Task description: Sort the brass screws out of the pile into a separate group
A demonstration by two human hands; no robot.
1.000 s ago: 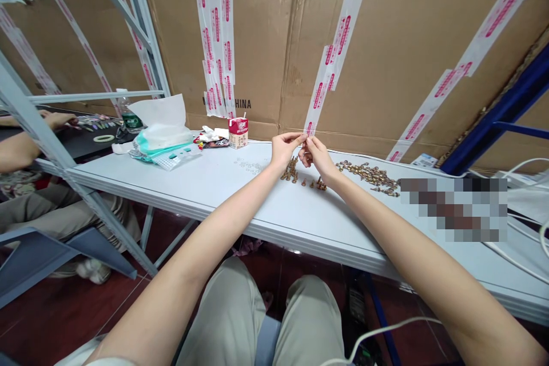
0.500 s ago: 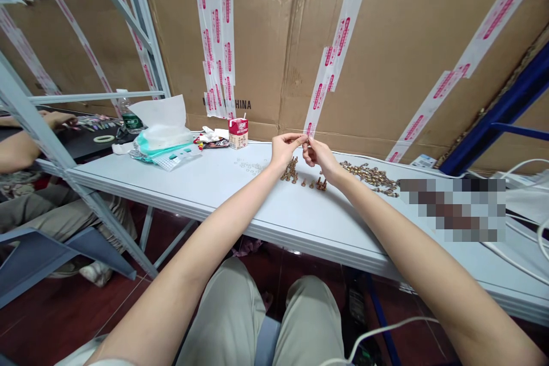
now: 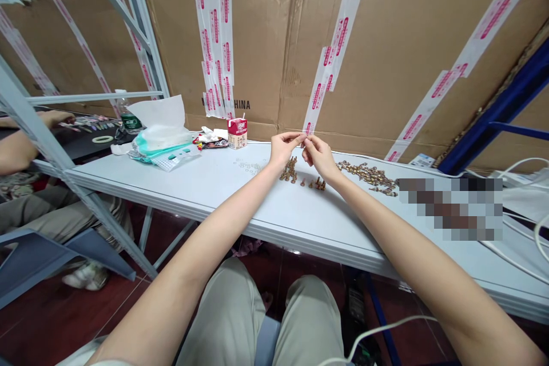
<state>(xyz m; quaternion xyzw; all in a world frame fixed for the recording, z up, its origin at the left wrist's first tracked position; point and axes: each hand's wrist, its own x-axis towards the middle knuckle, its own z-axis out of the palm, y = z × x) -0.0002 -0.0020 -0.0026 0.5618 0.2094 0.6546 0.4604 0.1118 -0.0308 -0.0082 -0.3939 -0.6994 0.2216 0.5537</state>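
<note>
My left hand (image 3: 282, 147) and my right hand (image 3: 318, 154) meet fingertip to fingertip above the white table (image 3: 240, 200). Both are closed in a pinch, and whatever lies between the fingers is too small to make out. Below my left hand stands a cluster of brass-coloured screws (image 3: 293, 169), heads down. Beside it, under my right hand, a few more screws (image 3: 319, 184) stand in a short row. A loose pile of brass-coloured screws (image 3: 371, 176) lies right of my right hand. Small clear rings (image 3: 251, 167) are scattered left of my left hand.
A drink carton (image 3: 237, 133), wrappers (image 3: 210, 138) and a plastic packet (image 3: 160, 140) sit at the table's left. Cardboard (image 3: 257, 40) walls the back. White cables (image 3: 510, 251) and a pixelated patch are at the right. Another person's arm (image 3: 19, 151) shows far left.
My hands stay pinched together in nearly the same place, with the right fingers shifted slightly. The whole view has moved a little. The screws and rings look unchanged.
</note>
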